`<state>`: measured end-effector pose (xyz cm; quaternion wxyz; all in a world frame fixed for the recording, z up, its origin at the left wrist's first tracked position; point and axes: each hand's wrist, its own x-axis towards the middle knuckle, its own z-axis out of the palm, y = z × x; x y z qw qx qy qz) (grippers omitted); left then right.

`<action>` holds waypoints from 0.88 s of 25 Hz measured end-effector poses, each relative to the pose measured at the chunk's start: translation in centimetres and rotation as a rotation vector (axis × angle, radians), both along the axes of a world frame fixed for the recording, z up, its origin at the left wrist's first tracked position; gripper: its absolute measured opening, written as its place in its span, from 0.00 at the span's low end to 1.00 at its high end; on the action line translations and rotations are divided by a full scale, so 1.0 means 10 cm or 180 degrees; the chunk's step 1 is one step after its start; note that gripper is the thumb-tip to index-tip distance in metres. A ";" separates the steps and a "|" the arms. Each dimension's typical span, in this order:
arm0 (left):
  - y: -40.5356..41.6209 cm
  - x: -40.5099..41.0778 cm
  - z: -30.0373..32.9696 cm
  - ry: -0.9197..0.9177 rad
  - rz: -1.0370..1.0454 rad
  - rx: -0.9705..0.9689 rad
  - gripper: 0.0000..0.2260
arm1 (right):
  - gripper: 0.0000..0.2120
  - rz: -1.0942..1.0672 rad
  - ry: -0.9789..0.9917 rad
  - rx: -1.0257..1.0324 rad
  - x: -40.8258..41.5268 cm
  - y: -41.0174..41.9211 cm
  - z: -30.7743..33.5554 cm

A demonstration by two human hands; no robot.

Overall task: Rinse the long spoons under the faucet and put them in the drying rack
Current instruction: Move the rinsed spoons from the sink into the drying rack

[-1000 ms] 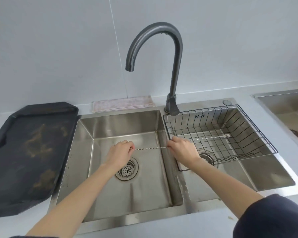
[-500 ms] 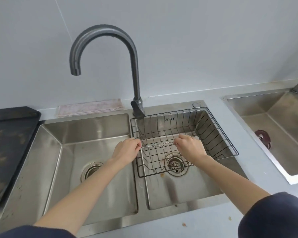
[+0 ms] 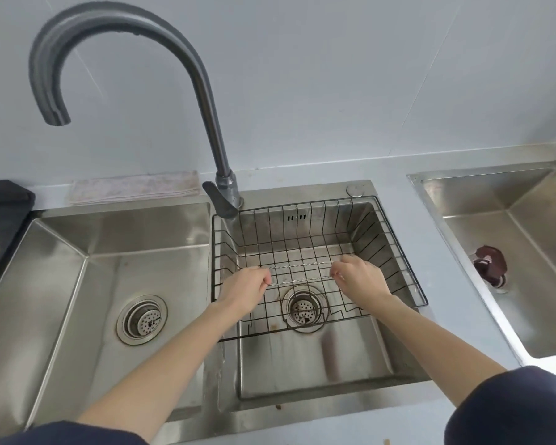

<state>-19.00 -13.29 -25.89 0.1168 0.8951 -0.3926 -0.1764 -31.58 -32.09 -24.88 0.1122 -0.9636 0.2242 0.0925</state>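
Now you have the long spoons (image 3: 299, 273) strung between your two hands, inside the drying rack (image 3: 408, 261) that sits in the right-hand basin. Two thin twisted handles show, running left to right, nearly level, one just behind the other. Your left hand (image 3: 243, 289) pinches one end and your right hand (image 3: 361, 279) the other, fingertips closed on the metal at both ends (the bowls are hidden by your hands, so you cannot tell which end is which). The spoons seem to hang just above the rack's wire floor, over the drain (image 3: 303, 308); whether they touch the wires is hard to say.

That long axis is what the next move turns on: it lies across the rack, parallel to its front rim, so a straight lowering and a release from both hands should lay them flat on the grid. Neither hand is nearer; they share the load evenly.

Compared with a second ago, the spoons have travelled right, from above the left basin (image 3: 87, 284) and its divider to fully within the rack. The faucet (image 3: 203, 91) points over the left basin, with no water visible.
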 end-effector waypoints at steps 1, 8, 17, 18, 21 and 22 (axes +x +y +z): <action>-0.02 0.00 -0.05 0.0023 0.0005 0.0057 0.10 | 0.12 0.0020 0.0061 0.0037 0.01 -0.03 -0.03; -0.11 0.04 -0.34 0.0243 0.0008 0.0364 0.09 | 0.12 0.0098 0.0425 0.0253 0.12 -0.12 -0.24; -0.10 0.02 -0.46 0.0354 0.0035 0.0437 0.10 | 0.11 0.0027 0.0617 0.0321 0.15 -0.13 -0.32; -0.10 0.02 -0.45 0.0343 0.0030 0.0432 0.10 | 0.11 0.0023 0.0654 0.0319 0.15 -0.12 -0.32; -0.09 0.01 -0.42 0.0274 0.0004 0.0406 0.12 | 0.12 0.0042 0.0721 0.0282 0.13 -0.10 -0.33; -0.09 0.00 -0.40 0.0273 -0.0004 0.0412 0.12 | 0.12 0.0049 0.0753 0.0271 0.13 -0.10 -0.32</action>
